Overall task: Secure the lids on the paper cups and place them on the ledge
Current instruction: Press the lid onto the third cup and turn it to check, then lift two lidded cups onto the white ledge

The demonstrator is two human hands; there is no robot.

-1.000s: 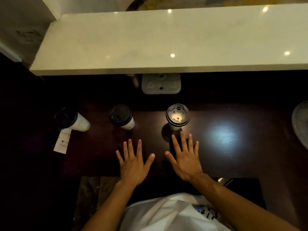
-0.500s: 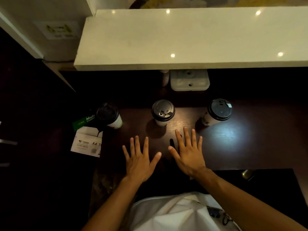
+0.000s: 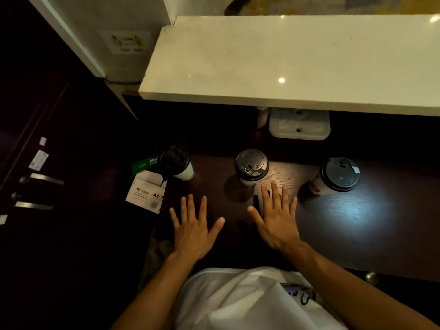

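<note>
From the head camera we are looking down at our two bare hands, both lying flat and palm-down on the dark wooden table (image 3: 357, 234). Our left hand (image 3: 194, 231) is spreading its fingers wide and grasping nothing; our right hand (image 3: 277, 219) is doing the same, released and empty, with its fingertips (image 3: 274, 185) sitting just below the middle cup (image 3: 251, 167), though we cannot tell whether they are touching it. Three paper cups are standing in a row across the table beyond our hands, each already wearing a black lid, and none is on the ledge. The left cup (image 3: 177, 163) is standing at the table's dim left edge, just beside a white box of A4 paper (image 3: 146, 194) (its green label is partly hidden behind the cup). The middle cup is showing its lid's sip tab from above. The right cup (image 3: 337, 176) is appearing tilted in this wide lens, its white side showing, next to a bright patch of reflected light on the wood. Above them all the pale stone ledge (image 3: 285, 63) is overhanging the back of the table, and a white moulded tray (image 3: 300, 126) is sitting in the shadow beneath it. Our white shirt (image 3: 250, 303) is filling the bottom of the view.
</note>
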